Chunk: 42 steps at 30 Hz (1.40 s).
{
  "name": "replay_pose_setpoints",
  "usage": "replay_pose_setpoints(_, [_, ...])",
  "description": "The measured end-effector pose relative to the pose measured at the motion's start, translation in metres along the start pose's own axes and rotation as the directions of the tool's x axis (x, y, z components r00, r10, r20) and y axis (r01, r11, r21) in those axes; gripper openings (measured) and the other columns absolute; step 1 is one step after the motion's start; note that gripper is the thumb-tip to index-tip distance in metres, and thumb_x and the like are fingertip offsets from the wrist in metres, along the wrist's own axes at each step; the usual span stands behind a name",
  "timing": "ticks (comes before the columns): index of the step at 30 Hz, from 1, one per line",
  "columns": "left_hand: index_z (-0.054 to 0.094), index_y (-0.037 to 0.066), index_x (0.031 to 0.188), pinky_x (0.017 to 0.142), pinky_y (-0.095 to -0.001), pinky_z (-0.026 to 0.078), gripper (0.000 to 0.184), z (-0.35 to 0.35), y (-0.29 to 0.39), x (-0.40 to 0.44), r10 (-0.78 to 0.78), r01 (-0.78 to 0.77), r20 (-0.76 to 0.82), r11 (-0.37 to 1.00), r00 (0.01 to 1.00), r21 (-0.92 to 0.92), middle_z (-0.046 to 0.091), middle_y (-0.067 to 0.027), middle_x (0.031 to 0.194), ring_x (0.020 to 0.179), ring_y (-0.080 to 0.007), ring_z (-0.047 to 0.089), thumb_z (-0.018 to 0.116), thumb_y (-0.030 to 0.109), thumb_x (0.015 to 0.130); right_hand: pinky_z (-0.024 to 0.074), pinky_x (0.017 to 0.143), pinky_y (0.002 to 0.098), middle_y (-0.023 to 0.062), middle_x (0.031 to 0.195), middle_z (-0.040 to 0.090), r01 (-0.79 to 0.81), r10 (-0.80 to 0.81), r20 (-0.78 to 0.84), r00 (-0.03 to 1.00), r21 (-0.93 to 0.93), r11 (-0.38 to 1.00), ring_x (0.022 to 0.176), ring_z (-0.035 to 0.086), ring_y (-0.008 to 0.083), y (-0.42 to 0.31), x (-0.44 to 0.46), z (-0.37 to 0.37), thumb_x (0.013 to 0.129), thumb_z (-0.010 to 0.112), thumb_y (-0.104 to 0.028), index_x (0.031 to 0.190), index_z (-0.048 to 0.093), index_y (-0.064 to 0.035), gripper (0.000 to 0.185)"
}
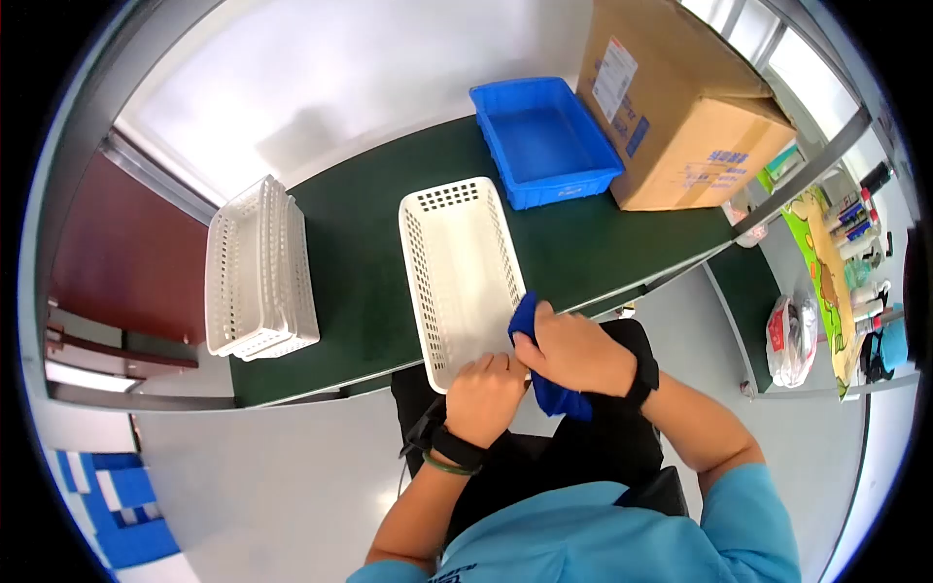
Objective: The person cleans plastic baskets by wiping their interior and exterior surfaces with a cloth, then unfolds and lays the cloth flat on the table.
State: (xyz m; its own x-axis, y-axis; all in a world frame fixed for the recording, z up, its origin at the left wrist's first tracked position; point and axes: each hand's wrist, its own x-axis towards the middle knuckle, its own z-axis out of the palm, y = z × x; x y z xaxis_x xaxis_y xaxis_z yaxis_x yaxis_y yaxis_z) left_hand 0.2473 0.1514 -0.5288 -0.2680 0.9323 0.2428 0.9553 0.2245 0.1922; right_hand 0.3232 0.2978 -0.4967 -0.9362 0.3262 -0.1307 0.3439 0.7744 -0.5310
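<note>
Curling over the near end of the white basket in the head view, the left hand is gripping its rim with bent fingers. Just beside it, the right hand is clutching a bunched blue cloth, nearly closed, at the basket's near right corner. The basket is lying on the green table, extending beyond both hands. Stacked baskets are standing left of the left hand; a blue tray and a cardboard box are sitting beyond the right hand.
</note>
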Motion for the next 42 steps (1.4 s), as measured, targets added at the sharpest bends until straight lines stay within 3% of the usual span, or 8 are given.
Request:
replay_pose_setpoints(5, [0.056, 0.009, 0.069, 0.056, -0.0336, 0.048, 0.027, -0.001, 0.001, 0.0, 0.009, -0.011, -0.075, 1.0, 0.997, -0.024, 0.055, -0.0042, 0.064, 0.064, -0.0215, 0.059, 0.072, 0.029, 0.075, 0.0519, 0.066, 0.0505, 0.0289, 0.075, 0.063, 0.071, -0.077, -0.069, 0.995, -0.083, 0.994, 0.071, 0.064, 0.045, 0.007, 0.053, -0.018, 0.089, 0.05, -0.033, 0.085, 0.052, 0.0099, 0.043])
replay_pose_setpoints(7, [0.054, 0.009, 0.065, 0.052, -0.0326, 0.046, 0.032, -0.001, 0.003, -0.006, -0.008, 0.009, -0.099, 1.0, 0.995, 0.008, 0.053, -0.0038, 0.06, 0.058, -0.0217, 0.058, 0.072, 0.033, 0.077, 0.053, 0.077, 0.0486, 0.0274, 0.094, 0.065, -0.06, 0.06, 0.006, 0.998, -0.065, 0.996, 0.086, 0.065, 0.0417, 0.004, 0.083, -0.034, 0.088, 0.047, -0.033, 0.086, 0.066, 0.0057, 0.043])
replay_pose_setpoints(12, [0.054, 0.009, 0.066, 0.048, -0.0327, 0.045, 0.034, -0.006, 0.004, -0.01, -0.042, 0.041, -0.128, 0.999, 0.991, -0.007, 0.051, -0.0043, 0.056, 0.054, -0.0224, 0.056, 0.072, 0.034, 0.078, 0.0482, 0.086, 0.0482, 0.0282, 0.103, 0.064, -0.082, 0.081, 0.031, 0.996, 0.042, 0.996, 0.095, 0.062, 0.0433, 0.024, 0.15, -0.037, 0.087, 0.047, -0.032, 0.096, 0.067, 0.0046, 0.043])
replay_pose_setpoints(17, [0.054, 0.009, 0.066, 0.048, -0.0331, 0.044, 0.032, -0.012, 0.001, -0.006, -0.024, 0.024, -0.068, 1.0, 0.997, 0.003, 0.052, -0.0048, 0.058, 0.055, -0.0227, 0.057, 0.072, 0.032, 0.079, 0.0488, 0.085, 0.0519, 0.0309, 0.101, 0.062, -0.125, 0.153, -0.127, 0.98, 0.204, 0.971, 0.093, 0.062, 0.0467, 0.017, 0.112, -0.019, 0.089, 0.047, -0.037, 0.101, 0.058, 0.0086, 0.048])
replay_pose_setpoints(22, [0.056, 0.008, 0.068, 0.051, -0.0334, 0.046, 0.028, -0.01, -0.001, -0.007, -0.015, 0.015, -0.035, 1.0, 0.999, -0.01, 0.055, -0.0042, 0.062, 0.059, -0.022, 0.059, 0.075, 0.028, 0.072, 0.0542, 0.064, 0.0507, 0.0282, 0.074, 0.063, -0.062, 0.068, -0.027, 0.997, 0.162, 0.985, 0.069, 0.065, 0.0455, 0.0, 0.025, 0.002, 0.089, 0.051, -0.034, 0.089, 0.05, 0.0105, 0.045])
replay_pose_setpoints(29, [0.057, 0.008, 0.069, 0.051, -0.0336, 0.047, 0.024, -0.007, 0.002, -0.01, 0.004, -0.004, -0.053, 1.0, 0.999, 0.0, 0.055, -0.0042, 0.062, 0.059, -0.0223, 0.058, 0.075, 0.025, 0.071, 0.0528, 0.058, 0.0465, 0.0251, 0.063, 0.061, 0.056, -0.057, -0.093, 0.994, -0.015, 0.998, 0.058, 0.063, 0.0408, -0.004, 0.002, 0.006, 0.088, 0.055, -0.033, 0.081, 0.05, 0.0087, 0.043])
replay_pose_setpoints(35, [0.053, 0.01, 0.065, 0.048, -0.0331, 0.044, 0.032, -0.004, 0.003, -0.008, -0.005, 0.004, -0.128, 1.0, 0.992, -0.006, 0.052, -0.0045, 0.058, 0.053, -0.0227, 0.056, 0.072, 0.03, 0.08, 0.0526, 0.078, 0.0482, 0.0258, 0.1, 0.065, -0.06, 0.062, -0.051, 0.997, 0.042, 0.997, 0.088, 0.064, 0.0426, 0.008, 0.097, -0.031, 0.088, 0.046, -0.034, 0.087, 0.067, 0.0023, 0.042])
replay_pose_setpoints(42, [0.053, 0.01, 0.065, 0.047, -0.0333, 0.043, 0.033, -0.011, -0.003, -0.005, -0.017, 0.018, -0.08, 1.0, 0.997, 0.01, 0.053, -0.0044, 0.058, 0.054, -0.0223, 0.056, 0.072, 0.032, 0.08, 0.051, 0.081, 0.0506, 0.0271, 0.097, 0.065, -0.134, 0.157, -0.095, 0.983, 0.212, 0.968, 0.091, 0.064, 0.0439, 0.012, 0.108, -0.018, 0.089, 0.047, -0.037, 0.094, 0.064, 0.005, 0.046])
